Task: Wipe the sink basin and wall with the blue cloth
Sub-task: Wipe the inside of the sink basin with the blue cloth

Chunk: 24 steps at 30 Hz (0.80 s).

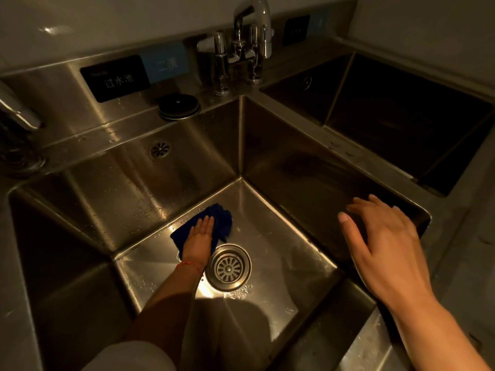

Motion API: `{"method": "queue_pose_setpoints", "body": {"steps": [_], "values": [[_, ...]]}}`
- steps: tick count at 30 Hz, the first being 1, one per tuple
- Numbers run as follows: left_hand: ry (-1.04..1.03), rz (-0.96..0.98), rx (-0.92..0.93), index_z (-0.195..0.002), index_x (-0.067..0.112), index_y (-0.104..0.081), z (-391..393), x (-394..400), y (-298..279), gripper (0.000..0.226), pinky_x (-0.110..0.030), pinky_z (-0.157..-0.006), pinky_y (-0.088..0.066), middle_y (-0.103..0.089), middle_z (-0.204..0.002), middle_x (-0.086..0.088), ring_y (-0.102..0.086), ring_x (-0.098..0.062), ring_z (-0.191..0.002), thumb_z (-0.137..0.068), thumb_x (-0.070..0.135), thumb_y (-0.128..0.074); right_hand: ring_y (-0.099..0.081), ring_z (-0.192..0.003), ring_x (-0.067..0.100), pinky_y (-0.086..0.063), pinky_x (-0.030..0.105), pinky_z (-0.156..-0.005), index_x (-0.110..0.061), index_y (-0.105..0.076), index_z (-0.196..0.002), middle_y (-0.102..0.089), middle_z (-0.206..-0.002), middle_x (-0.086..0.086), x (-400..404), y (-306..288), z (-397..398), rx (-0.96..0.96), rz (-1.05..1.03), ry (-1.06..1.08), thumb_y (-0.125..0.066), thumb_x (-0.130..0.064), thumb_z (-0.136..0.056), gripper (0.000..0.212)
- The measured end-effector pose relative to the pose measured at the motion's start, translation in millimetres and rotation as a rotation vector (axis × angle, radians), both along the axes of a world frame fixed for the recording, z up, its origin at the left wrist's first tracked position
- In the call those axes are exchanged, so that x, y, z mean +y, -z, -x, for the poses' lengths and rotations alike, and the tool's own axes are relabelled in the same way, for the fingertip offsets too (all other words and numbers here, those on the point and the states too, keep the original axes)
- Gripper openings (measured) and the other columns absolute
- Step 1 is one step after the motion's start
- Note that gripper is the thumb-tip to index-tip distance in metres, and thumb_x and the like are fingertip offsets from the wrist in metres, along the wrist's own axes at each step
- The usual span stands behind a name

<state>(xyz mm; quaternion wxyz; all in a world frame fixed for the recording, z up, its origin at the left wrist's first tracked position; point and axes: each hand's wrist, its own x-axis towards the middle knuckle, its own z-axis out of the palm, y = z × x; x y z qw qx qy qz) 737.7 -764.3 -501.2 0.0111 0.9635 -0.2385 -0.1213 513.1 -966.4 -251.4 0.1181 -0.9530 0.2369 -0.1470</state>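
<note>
A deep steel sink basin (281, 236) fills the middle of the view. On its floor, just beyond the round drain strainer (229, 267), lies the crumpled blue cloth (222, 218). My left hand (199, 241) presses flat on the cloth with fingers together, arm reaching down into the basin. My right hand (383, 236) hovers over the basin's right rim, fingers spread, holding nothing. The back wall of the basin (139, 183) carries water drops and an overflow grille (160, 149).
A chrome tap (246, 41) stands at the back corner, with a black round stopper (179, 105) on the ledge beside it. A second basin (401, 116) lies to the right. Black and blue labels are stuck on the backsplash.
</note>
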Motion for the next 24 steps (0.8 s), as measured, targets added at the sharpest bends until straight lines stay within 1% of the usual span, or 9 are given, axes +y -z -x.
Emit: {"method": "queue_pose_setpoints", "body": {"steps": [2,4,7,12,16,19,24], "values": [[0.029,-0.021,0.021,-0.152,0.012,0.005,-2.5,2.3,-2.2,0.07,-0.033,-0.122,-0.006,0.003,-0.161,-0.007,-0.001,-0.022,-0.149,-0.097,-0.004,-0.035,-0.039,-0.13,0.02,-0.017,0.039,-0.11,-0.011,-0.059,-0.116,-0.059,-0.126,0.009,1.3,-1.5,1.1,-0.005,0.033,-0.011,-0.035,-0.042,-0.095,0.045],[0.052,-0.044,0.039,-0.152,0.011,0.005,-4.1,4.3,-2.6,0.072,-0.034,-0.123,-0.006,0.004,-0.161,-0.007,0.0,-0.023,-0.149,-0.096,-0.005,-0.037,-0.039,-0.13,0.021,-0.015,0.038,-0.11,-0.01,-0.059,-0.116,-0.058,-0.126,0.01,3.3,-3.4,2.8,-0.021,0.057,-0.007,-0.035,-0.04,-0.091,0.046],[0.073,-0.06,0.047,-0.152,0.01,0.005,-5.4,8.3,-1.4,0.072,-0.034,-0.123,-0.007,0.004,-0.161,-0.007,0.0,-0.023,-0.149,-0.096,-0.005,-0.037,-0.038,-0.131,0.021,-0.016,0.039,-0.11,-0.01,-0.059,-0.117,-0.057,-0.127,0.011,6.7,-7.3,6.4,-0.036,0.068,0.02,-0.035,-0.039,-0.09,0.046],[0.072,-0.101,0.062,-0.152,0.01,0.005,-3.0,14.1,-0.1,0.071,-0.033,-0.121,-0.008,0.003,-0.161,-0.008,-0.001,-0.023,-0.149,-0.096,-0.003,-0.037,-0.035,-0.132,0.021,-0.018,0.043,-0.111,-0.01,-0.058,-0.118,-0.055,-0.13,0.01,16.5,-9.6,12.6,-0.046,0.003,0.08,-0.032,-0.041,-0.09,0.049],[0.06,-0.134,0.082,-0.152,0.011,0.005,-2.5,18.0,-0.5,0.073,-0.033,-0.12,-0.01,0.003,-0.161,-0.008,-0.002,-0.023,-0.149,-0.097,0.002,-0.042,-0.035,-0.133,0.02,-0.016,0.042,-0.112,-0.01,-0.058,-0.118,-0.054,-0.131,0.01,33.2,-8.0,13.3,-0.011,-0.022,0.084,-0.032,-0.041,-0.09,0.05],[0.066,-0.179,0.092,-0.152,0.01,0.007,-0.9,21.2,-1.3,0.072,-0.033,-0.12,-0.011,0.004,-0.161,-0.009,-0.003,-0.024,-0.149,-0.098,0.004,-0.041,-0.034,-0.133,0.021,-0.014,0.041,-0.112,-0.01,-0.058,-0.119,-0.054,-0.132,0.01,38.2,-8.4,15.1,0.009,-0.031,0.091,-0.032,-0.041,-0.089,0.05],[0.103,-0.224,0.085,-0.151,0.009,0.008,3.6,29.1,-4.3,0.08,-0.032,-0.121,-0.014,0.003,-0.161,-0.01,-0.004,-0.023,-0.149,-0.096,0.01,-0.05,-0.035,-0.133,0.022,-0.014,0.042,-0.113,-0.01,-0.058,-0.119,-0.054,-0.131,0.011,45.9,-9.2,19.1,0.011,-0.041,0.12,-0.031,-0.042,-0.09,0.051]]}}
